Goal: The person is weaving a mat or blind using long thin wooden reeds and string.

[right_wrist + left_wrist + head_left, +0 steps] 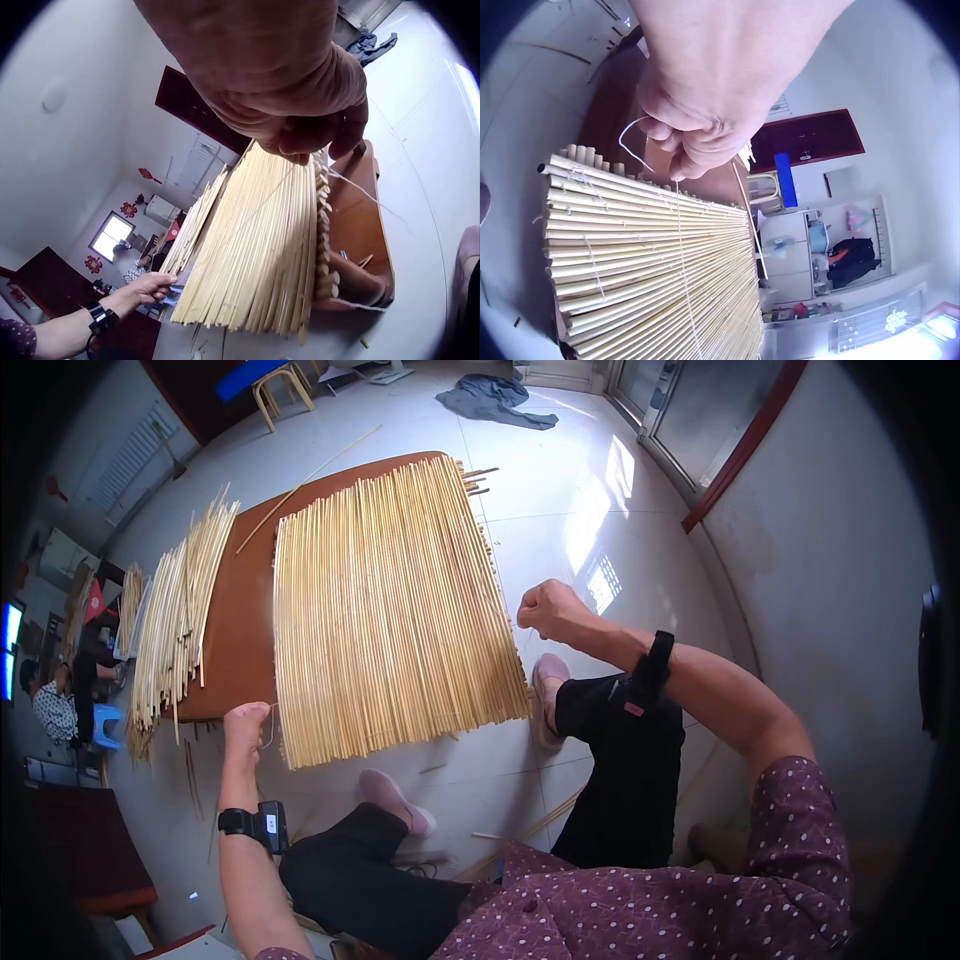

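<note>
A mat of thin reed sticks (390, 610), laid side by side, covers most of a brown bench top (237, 620). Beside the mat's near left corner, my left hand (247, 730) pinches a thin white string (682, 259), fingers curled, a loop of it curving off the hand. In the left wrist view the string runs from the fingertips across the sticks. My right hand (553, 610) is curled just off the mat's right edge. From its fingers (349, 131) the string stretches tight over the sticks in the right wrist view, with a loose tail hanging outward.
A pile of loose reeds (185, 610) lies along the bench's left side. One long stick (300, 495) crosses the far corner. Cloth (490, 400) lies on the tiled floor ahead. A seated person (62, 705) is at far left. Stick scraps (490, 836) lie near my feet.
</note>
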Action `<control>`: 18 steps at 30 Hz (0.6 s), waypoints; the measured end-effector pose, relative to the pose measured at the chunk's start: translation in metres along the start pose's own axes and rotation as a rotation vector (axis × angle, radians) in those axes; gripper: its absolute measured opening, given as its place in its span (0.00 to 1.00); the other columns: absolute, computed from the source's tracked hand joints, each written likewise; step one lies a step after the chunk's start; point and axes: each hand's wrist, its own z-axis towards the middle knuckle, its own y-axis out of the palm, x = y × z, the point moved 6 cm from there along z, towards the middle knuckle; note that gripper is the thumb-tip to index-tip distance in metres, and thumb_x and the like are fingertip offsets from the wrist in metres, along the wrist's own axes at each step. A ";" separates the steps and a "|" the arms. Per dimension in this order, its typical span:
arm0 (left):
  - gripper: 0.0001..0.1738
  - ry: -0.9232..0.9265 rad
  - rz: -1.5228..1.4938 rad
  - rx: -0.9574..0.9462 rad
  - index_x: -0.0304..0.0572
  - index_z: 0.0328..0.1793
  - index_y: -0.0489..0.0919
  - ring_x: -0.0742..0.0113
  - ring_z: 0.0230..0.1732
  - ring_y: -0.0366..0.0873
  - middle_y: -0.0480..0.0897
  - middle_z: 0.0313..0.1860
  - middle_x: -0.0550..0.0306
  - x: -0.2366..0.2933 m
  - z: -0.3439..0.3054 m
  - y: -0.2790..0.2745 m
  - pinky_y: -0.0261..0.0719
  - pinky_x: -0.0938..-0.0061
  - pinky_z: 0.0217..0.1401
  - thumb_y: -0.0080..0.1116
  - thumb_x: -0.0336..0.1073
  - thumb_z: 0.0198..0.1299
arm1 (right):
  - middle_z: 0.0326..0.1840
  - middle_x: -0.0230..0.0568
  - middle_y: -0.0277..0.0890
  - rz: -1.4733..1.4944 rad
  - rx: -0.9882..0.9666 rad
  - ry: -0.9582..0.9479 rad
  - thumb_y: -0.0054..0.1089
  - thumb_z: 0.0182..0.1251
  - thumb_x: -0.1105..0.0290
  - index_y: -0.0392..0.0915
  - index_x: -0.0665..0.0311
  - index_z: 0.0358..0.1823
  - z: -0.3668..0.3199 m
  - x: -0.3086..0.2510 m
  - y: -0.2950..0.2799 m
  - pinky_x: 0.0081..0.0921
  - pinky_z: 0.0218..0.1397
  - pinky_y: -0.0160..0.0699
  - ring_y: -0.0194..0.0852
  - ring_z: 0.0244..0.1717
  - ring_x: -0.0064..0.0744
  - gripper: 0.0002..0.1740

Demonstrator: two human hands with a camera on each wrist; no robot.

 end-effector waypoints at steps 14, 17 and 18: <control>0.08 0.185 0.074 0.180 0.39 0.36 0.82 0.83 0.12 0.59 0.71 0.17 0.70 -0.046 -0.004 -0.018 0.52 0.83 0.12 0.61 0.35 0.53 | 0.14 0.35 0.68 0.319 -0.019 0.100 0.57 0.52 0.72 0.80 0.73 0.23 -0.035 0.052 0.039 0.23 0.20 0.64 0.63 0.16 0.22 0.09; 0.08 0.115 0.132 0.142 0.39 0.35 0.82 0.84 0.14 0.59 0.72 0.18 0.71 -0.037 -0.020 -0.017 0.52 0.83 0.13 0.61 0.34 0.53 | 0.13 0.34 0.68 0.291 -0.068 0.099 0.58 0.52 0.72 0.80 0.72 0.22 -0.044 0.047 0.033 0.22 0.19 0.64 0.63 0.15 0.22 0.09; 0.08 0.113 0.133 0.143 0.39 0.35 0.82 0.84 0.14 0.59 0.72 0.18 0.71 -0.034 -0.024 -0.016 0.52 0.83 0.13 0.61 0.34 0.53 | 0.13 0.34 0.68 0.268 -0.085 0.107 0.58 0.52 0.72 0.80 0.72 0.22 -0.046 0.046 0.033 0.22 0.19 0.63 0.63 0.15 0.22 0.09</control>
